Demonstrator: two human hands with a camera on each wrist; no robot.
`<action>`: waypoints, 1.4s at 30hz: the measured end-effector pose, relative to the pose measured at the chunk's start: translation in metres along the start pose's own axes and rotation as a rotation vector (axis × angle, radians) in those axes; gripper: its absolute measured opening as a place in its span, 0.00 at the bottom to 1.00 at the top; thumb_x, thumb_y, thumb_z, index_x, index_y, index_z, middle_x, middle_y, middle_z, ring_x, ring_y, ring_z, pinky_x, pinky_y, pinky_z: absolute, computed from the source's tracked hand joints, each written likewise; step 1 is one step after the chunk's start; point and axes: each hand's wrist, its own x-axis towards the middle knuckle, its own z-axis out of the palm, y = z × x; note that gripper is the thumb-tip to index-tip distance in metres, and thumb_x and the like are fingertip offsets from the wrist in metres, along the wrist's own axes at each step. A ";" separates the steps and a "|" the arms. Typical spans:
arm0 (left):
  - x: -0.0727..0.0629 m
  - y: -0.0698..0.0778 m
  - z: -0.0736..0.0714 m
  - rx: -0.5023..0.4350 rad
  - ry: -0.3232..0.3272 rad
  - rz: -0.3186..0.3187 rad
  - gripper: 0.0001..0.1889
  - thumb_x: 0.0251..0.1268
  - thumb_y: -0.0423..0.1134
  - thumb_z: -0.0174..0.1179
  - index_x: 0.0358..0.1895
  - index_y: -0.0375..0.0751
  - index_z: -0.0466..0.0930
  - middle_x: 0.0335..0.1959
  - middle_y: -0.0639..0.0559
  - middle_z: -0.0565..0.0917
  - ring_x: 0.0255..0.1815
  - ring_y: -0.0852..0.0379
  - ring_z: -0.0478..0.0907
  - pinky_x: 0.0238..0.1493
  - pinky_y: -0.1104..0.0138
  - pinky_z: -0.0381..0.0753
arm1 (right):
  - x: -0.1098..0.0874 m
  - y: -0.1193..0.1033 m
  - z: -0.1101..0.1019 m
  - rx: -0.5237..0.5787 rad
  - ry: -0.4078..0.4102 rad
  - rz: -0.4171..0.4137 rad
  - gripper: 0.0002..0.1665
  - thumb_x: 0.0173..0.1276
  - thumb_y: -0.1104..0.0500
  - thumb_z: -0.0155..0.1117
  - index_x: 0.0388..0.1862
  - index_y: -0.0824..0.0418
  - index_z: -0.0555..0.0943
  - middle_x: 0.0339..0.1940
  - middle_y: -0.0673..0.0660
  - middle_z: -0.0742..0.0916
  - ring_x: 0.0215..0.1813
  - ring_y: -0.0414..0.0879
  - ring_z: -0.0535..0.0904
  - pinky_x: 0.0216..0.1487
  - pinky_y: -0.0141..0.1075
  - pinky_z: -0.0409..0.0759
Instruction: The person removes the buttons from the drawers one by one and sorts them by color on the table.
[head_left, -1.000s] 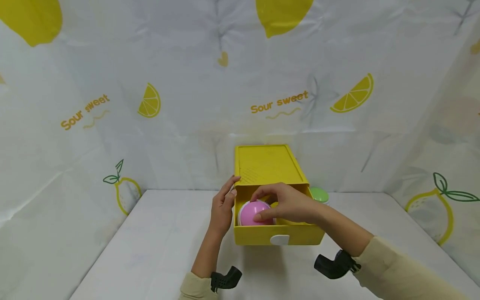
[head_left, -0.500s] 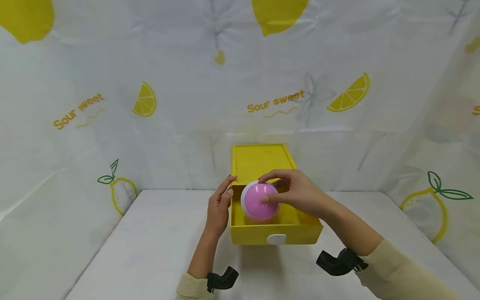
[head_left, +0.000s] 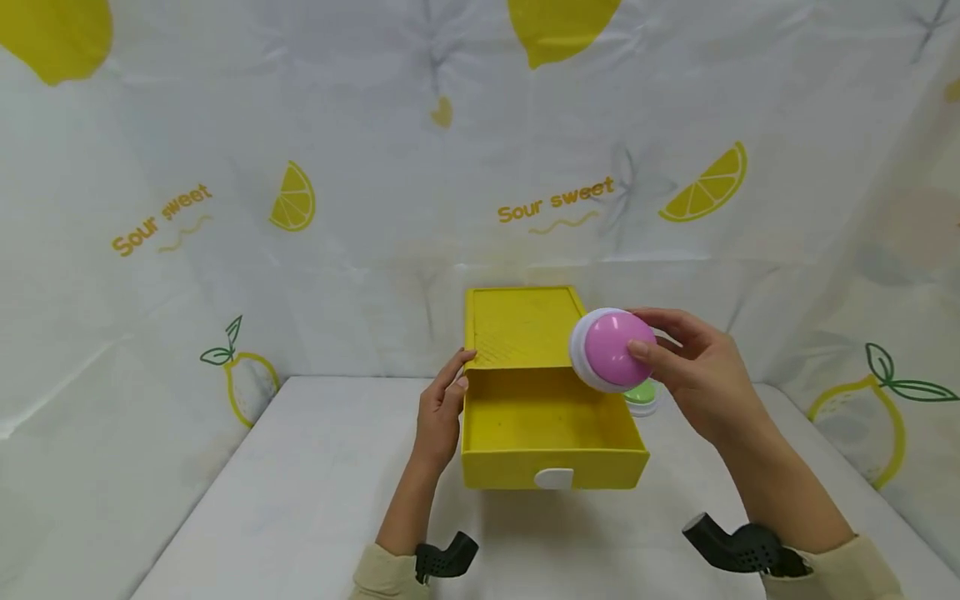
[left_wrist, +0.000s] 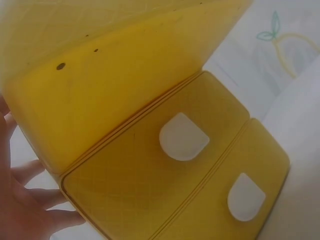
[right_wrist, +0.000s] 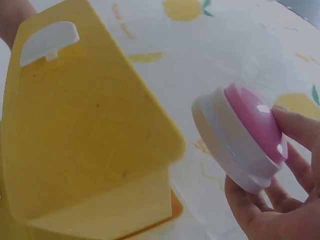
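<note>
It looks like a makeshift recording booth: a white bench (head_left: pixel 330 475) is enclosed at the back and both sides by creased white sheeting (head_left: pixel 375 292) printed with lemons and "Sour sweet" lettering (head_left: pixel 557 200), and black wrist devices (head_left: pixel 447 557) sit at both cuffs. The surrounding building cannot be told.

A lemon-print sheet (head_left: pixel 367 292) spans the upper frame; white table (head_left: pixel 300 492) below; green-topped button (head_left: pixel 641 394) right of centre.
</note>
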 end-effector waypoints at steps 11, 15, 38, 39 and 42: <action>-0.002 0.003 0.003 0.009 0.005 0.003 0.22 0.80 0.41 0.42 0.70 0.49 0.74 0.79 0.50 0.65 0.77 0.44 0.67 0.68 0.45 0.76 | -0.027 0.037 -0.033 0.261 0.247 -0.033 0.21 0.74 0.69 0.59 0.63 0.58 0.79 0.59 0.50 0.77 0.58 0.41 0.78 0.51 0.27 0.86; -0.001 0.000 0.006 0.008 -0.002 0.010 0.22 0.80 0.41 0.42 0.70 0.48 0.74 0.79 0.49 0.66 0.77 0.44 0.67 0.68 0.45 0.77 | -0.037 0.053 -0.042 0.276 0.318 -0.032 0.20 0.74 0.69 0.59 0.62 0.58 0.80 0.58 0.50 0.78 0.55 0.40 0.80 0.49 0.26 0.86; -0.002 0.001 -0.002 0.047 0.012 0.011 0.22 0.80 0.40 0.41 0.71 0.48 0.73 0.79 0.47 0.66 0.75 0.42 0.70 0.66 0.47 0.80 | -0.035 0.156 -0.073 0.007 0.572 0.423 0.34 0.68 0.48 0.71 0.70 0.56 0.74 0.51 0.37 0.76 0.49 0.28 0.75 0.39 0.15 0.81; -0.002 0.001 -0.001 0.047 0.009 0.013 0.22 0.80 0.40 0.41 0.71 0.47 0.73 0.79 0.46 0.66 0.74 0.41 0.71 0.65 0.47 0.80 | -0.035 0.160 -0.074 -0.029 0.574 0.449 0.36 0.67 0.47 0.71 0.71 0.56 0.73 0.52 0.37 0.76 0.49 0.28 0.75 0.39 0.14 0.81; -0.001 0.001 0.000 0.048 0.009 0.011 0.22 0.81 0.40 0.41 0.71 0.47 0.73 0.79 0.46 0.65 0.75 0.41 0.70 0.65 0.47 0.81 | -0.036 0.171 -0.074 -0.179 0.568 0.511 0.40 0.68 0.41 0.68 0.73 0.56 0.71 0.62 0.46 0.78 0.54 0.33 0.75 0.39 0.12 0.78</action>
